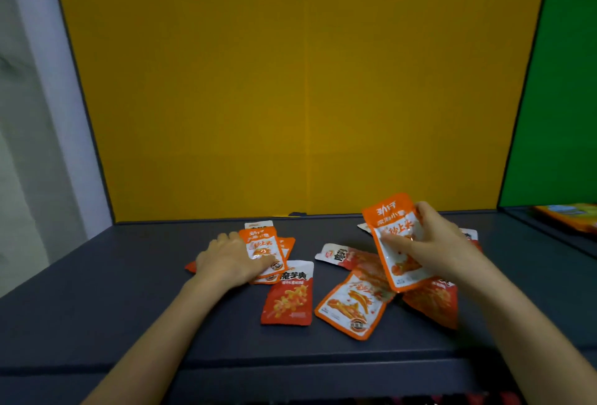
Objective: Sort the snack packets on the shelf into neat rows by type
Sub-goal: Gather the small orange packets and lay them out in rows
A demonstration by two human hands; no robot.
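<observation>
Several snack packets lie on a dark grey shelf [129, 307]. My right hand [433, 243] holds an orange-and-white packet [395, 230] upright above a loose heap. Under it lie another orange-and-white packet [352, 306], a red-and-white packet [339, 256] and a red packet [434, 303]. My left hand [229, 259] rests on a small stack of orange-and-white packets [263, 248] at the middle left, thumb on the top one. A red packet with white top [289, 295] lies flat between the two groups.
A yellow back panel [303, 81] closes the shelf behind. A green panel [562, 81] stands to the right, with more packets [568, 215] in the neighbouring compartment. The shelf's front edge [258, 369] runs below my forearms. A pale wall is at the left.
</observation>
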